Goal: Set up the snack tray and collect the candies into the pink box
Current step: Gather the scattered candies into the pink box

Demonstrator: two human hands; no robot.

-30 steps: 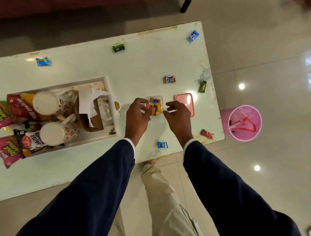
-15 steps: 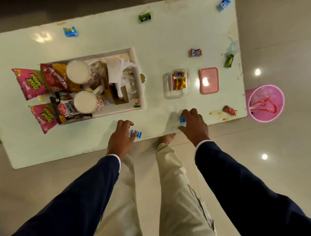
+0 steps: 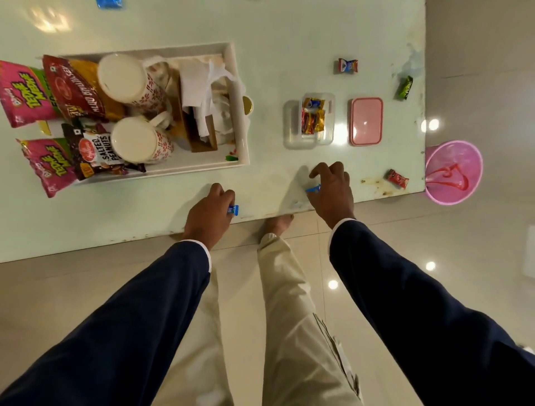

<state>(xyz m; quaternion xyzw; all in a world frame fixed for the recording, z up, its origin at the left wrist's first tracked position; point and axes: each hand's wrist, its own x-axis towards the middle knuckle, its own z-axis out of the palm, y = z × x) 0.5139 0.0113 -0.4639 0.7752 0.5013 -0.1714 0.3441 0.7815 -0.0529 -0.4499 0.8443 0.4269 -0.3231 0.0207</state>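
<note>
Near the table's front edge, my left hand [image 3: 210, 216] is closed around a blue candy [image 3: 233, 209]. My right hand [image 3: 331, 188] pinches a second blue candy [image 3: 313, 189] just above the tabletop. Beyond them lies the clear box [image 3: 291, 127] with several wrapped candies [image 3: 312, 118] in it, and its pink lid [image 3: 366, 121] lies flat to the right. The white snack tray [image 3: 240, 116] on the left carries two mugs, snack packets and tissues. Loose candies remain on the table: a red-blue one [image 3: 348, 65], a green one [image 3: 404, 87] and a red one [image 3: 398, 178].
A pink bin [image 3: 454, 171] stands on the floor off the table's right edge. Another blue candy [image 3: 109, 3] lies at the far left top. Pink snack packets [image 3: 21, 92] hang over the tray's left side. My leg and foot are under the front edge.
Both hands left the clear box and came back to the front edge. Each took hold of a blue candy; the right one is now lifted off the table.
</note>
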